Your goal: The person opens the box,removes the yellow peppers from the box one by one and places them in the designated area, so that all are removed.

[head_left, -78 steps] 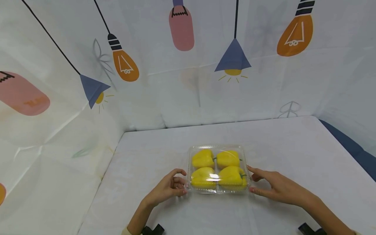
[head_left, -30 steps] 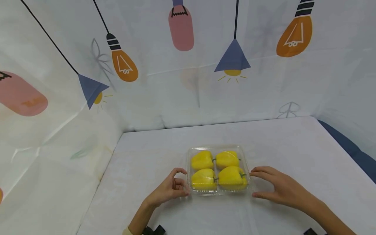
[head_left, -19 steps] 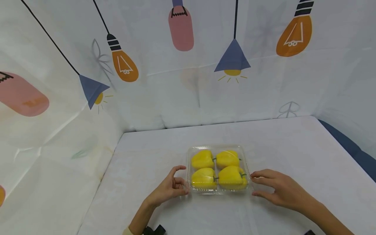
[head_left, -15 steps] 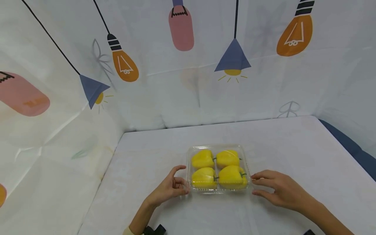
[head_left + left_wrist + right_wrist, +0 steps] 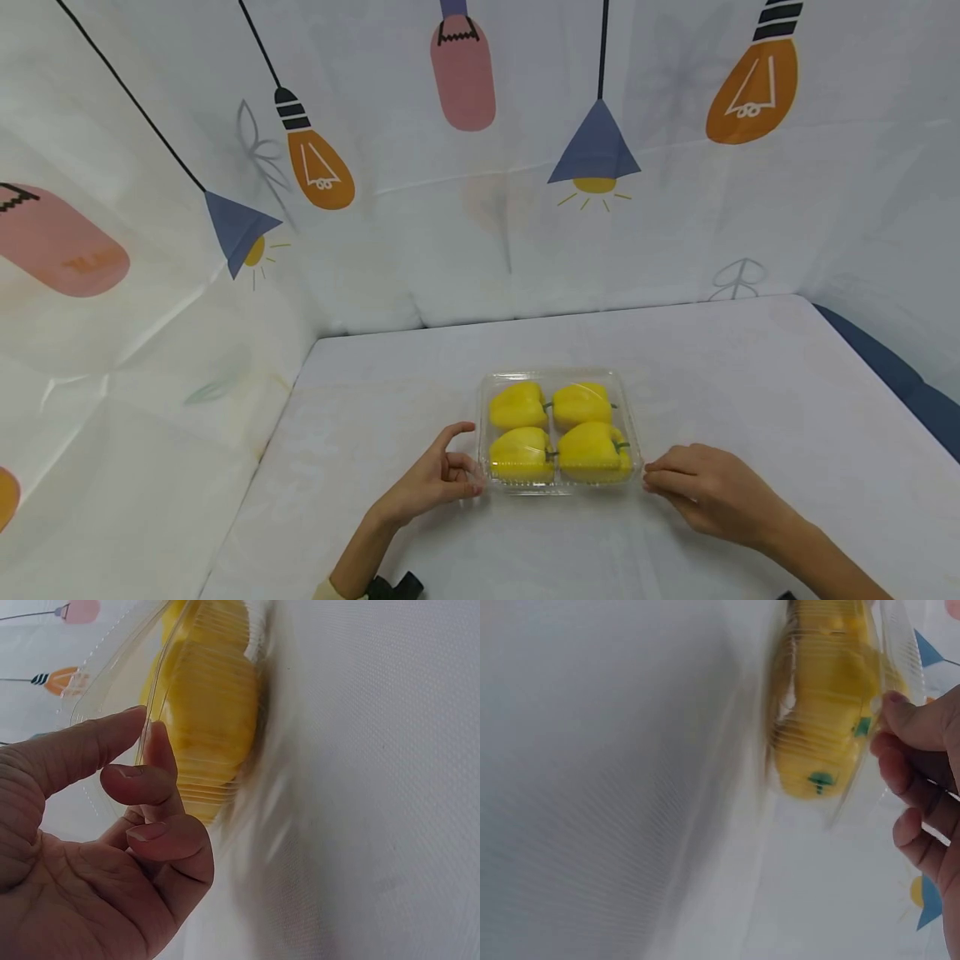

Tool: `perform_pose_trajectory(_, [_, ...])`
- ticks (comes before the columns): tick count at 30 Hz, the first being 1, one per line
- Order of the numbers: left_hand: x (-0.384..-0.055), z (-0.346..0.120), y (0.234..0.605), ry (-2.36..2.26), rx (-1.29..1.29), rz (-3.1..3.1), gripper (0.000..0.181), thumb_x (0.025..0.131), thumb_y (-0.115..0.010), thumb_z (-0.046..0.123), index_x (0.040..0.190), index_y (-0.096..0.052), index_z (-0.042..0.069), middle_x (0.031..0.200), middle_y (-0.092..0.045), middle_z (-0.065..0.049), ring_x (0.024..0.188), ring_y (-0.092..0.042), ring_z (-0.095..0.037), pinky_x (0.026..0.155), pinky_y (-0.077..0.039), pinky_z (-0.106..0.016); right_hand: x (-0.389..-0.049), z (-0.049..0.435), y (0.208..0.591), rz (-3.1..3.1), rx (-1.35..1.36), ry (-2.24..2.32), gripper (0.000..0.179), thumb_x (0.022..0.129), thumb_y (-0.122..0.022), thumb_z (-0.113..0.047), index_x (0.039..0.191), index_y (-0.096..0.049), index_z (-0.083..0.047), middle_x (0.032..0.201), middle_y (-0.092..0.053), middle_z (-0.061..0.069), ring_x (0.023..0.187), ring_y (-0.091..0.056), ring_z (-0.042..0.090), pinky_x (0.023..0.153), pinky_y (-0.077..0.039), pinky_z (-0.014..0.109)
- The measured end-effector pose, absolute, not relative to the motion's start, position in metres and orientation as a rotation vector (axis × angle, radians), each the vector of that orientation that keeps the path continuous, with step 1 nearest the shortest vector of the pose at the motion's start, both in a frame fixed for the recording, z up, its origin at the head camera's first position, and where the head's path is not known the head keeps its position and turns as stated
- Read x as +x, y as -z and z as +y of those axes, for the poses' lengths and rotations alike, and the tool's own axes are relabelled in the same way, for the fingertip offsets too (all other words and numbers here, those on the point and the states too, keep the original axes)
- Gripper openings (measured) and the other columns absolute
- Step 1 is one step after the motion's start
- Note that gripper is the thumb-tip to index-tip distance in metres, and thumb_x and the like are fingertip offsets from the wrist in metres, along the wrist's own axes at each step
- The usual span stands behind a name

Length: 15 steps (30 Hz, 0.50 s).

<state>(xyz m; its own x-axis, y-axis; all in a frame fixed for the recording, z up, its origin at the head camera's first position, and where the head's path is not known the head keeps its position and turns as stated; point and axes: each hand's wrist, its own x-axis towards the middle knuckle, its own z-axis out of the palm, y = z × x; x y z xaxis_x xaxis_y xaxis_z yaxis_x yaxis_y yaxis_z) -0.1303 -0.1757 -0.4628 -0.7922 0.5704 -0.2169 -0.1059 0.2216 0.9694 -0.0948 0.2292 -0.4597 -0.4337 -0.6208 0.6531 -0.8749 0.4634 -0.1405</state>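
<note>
A clear plastic clamshell box [image 5: 555, 377] lies on the white table, its lid down over several yellow bell peppers [image 5: 520, 455] with green stems. My left hand [image 5: 429, 482] is at the box's left side. In the left wrist view, its thumb and index finger pinch the thin rim [image 5: 154, 690], while the other fingers curl loosely below. At the right side, my right hand [image 5: 712, 493] pinches the rim's near right part between thumb and fingers. The right wrist view shows that thumb [image 5: 911, 720] pressed on the rim beside the peppers.
The white-covered table [image 5: 390, 375] extends around the box. Behind it and to the left hangs a white cloth [image 5: 450, 242] printed with lamps and bulbs. A dark blue surface [image 5: 892, 367] shows past the table's right edge. A black wrist mount [image 5: 397, 586] sits by the left forearm.
My right hand's thumb and fingers, spread apart before, have come together at the box's right rim, slightly nearer the front. The left hand and the box have hardly moved.
</note>
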Motion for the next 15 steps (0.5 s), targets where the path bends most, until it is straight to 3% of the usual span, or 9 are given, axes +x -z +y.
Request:
perform_pose_trajectory(4, [-0.1306, -0.1755, 0.4626, -1.613, 0.438, 1.944, 0.081, 0.083, -0.072, 0.010, 0.144, -0.019, 0.019, 0.095, -0.065, -0.011, 0.068, -0.055, -0.019, 0.065, -0.050, -0.025, -0.0943, 0.2296, 0.4633, -2.149, 1.255, -0.625, 0.031, 0.098, -0.048, -0.033, 0.088, -0.074, -0.017, 0.087, -0.066, -0.011, 0.073, -0.062, 0.003, 0.065, -0.048, 0.013])
perform_pose_trajectory(15, [-0.1303, -0.1752, 0.4625, -1.604, 0.422, 1.940, 0.081, 0.082, -0.072, 0.011, 0.143, -0.020, 0.022, 0.093, -0.065, -0.009, 0.064, -0.052, -0.018, 0.061, -0.047, -0.022, -0.0992, 0.2293, 0.4642, -2.117, 1.291, -0.802, 0.013, 0.093, -0.059, -0.024, 0.092, -0.071, -0.018, 0.085, -0.067, -0.010, 0.069, -0.060, -0.003, 0.061, -0.046, 0.008])
